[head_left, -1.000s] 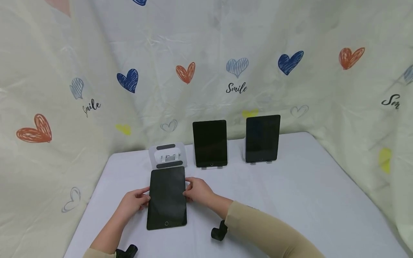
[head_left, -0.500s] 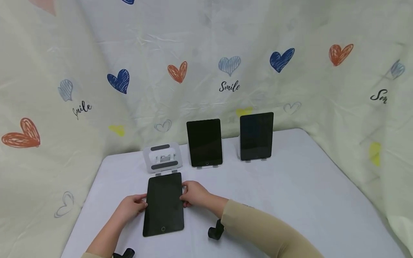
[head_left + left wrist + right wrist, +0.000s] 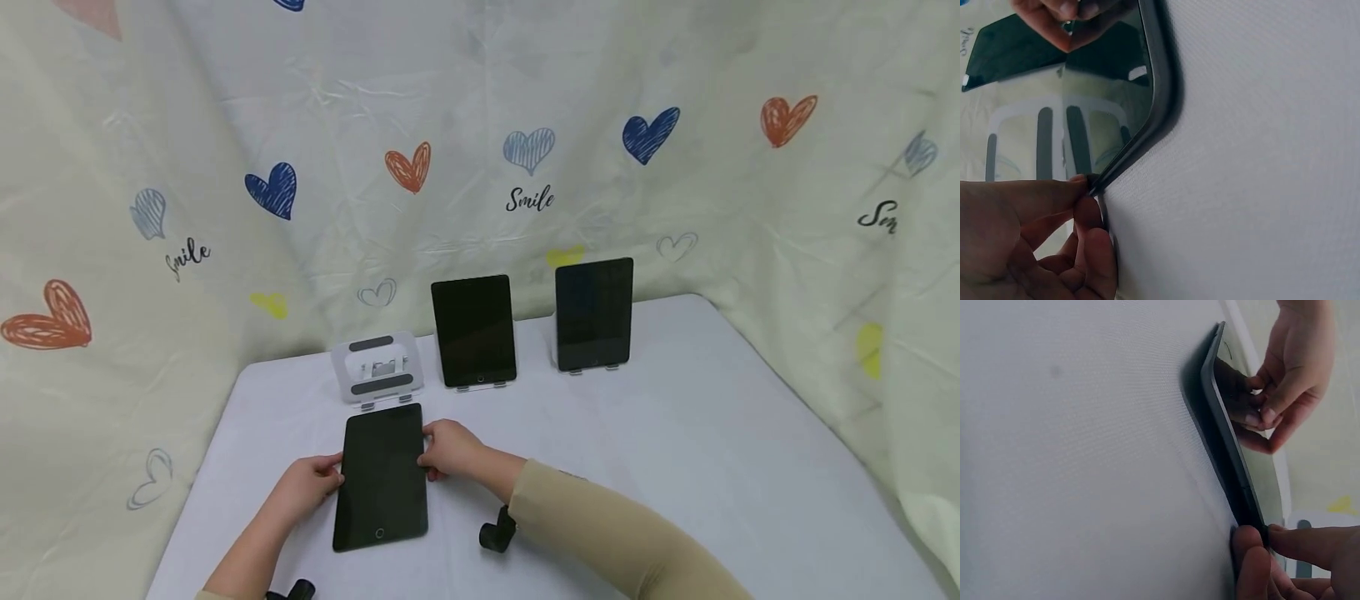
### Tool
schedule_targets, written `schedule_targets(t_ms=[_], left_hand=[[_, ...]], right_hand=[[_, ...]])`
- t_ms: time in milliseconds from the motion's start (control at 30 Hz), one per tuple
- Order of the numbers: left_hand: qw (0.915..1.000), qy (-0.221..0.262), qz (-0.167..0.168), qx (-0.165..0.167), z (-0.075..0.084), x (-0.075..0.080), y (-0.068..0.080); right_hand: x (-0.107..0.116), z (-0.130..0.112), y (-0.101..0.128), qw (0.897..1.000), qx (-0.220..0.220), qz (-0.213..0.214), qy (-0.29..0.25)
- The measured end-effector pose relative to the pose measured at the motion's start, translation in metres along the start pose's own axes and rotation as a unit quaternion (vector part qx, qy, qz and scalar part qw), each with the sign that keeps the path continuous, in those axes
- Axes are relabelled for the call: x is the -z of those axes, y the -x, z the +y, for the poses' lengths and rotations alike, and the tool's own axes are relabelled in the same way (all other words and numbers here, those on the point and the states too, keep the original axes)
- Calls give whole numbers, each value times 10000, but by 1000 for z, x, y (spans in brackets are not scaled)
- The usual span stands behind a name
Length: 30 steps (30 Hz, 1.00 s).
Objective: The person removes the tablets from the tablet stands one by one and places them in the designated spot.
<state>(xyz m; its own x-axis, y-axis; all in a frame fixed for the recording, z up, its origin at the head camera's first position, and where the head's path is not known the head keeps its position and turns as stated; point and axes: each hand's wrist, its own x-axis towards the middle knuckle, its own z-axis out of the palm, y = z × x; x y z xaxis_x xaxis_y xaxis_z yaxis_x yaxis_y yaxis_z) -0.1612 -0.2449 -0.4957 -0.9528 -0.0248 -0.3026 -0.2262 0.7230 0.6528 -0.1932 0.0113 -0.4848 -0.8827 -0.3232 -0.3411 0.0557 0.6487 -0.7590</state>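
A black tablet (image 3: 381, 475) with a round home button at its near end lies face up between the hands, in front of a white stand (image 3: 382, 384). The left hand (image 3: 303, 487) pinches its left edge. On the opposite edge, the right hand (image 3: 453, 450) grips with thumb and fingers. In the left wrist view, the left hand (image 3: 1035, 231) has thumb and finger on the tablet's rim (image 3: 1159, 81). The right wrist view shows the tablet (image 3: 1232, 447) tilted just off the cloth, with the right hand (image 3: 1297, 556) pinching it.
Two more black tablets, a middle one (image 3: 475, 332) and a right one (image 3: 594, 315), stand upright on stands along the back of the white-covered table (image 3: 675, 417). A curtain (image 3: 337, 100) printed with hearts hangs behind. Black wrist devices (image 3: 497, 533) sit below the sleeves.
Both hands have drawn the tablet slightly toward the person, uncovering the stand's front clips. The head view has shifted a little. Over the last half second the tablet has barely moved.
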Motion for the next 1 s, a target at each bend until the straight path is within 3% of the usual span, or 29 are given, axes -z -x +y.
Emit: schedule_targets(t_ms=[400,667,800,1000], left_hand=[[9992,273,24,283,-6,-3,-6],[9995,233,21,211,-1,-2,-5],[9994,159,3,308,-1,0,-4],[9981,416,29,458,-1,1,-2]], right_hand=[[2,-2,0,9947,-185,371,943],[5,2,2,9956,-174,392,828],[7,5,4,9961,-100,424,773],[13,8,9,9965,40,477,689]])
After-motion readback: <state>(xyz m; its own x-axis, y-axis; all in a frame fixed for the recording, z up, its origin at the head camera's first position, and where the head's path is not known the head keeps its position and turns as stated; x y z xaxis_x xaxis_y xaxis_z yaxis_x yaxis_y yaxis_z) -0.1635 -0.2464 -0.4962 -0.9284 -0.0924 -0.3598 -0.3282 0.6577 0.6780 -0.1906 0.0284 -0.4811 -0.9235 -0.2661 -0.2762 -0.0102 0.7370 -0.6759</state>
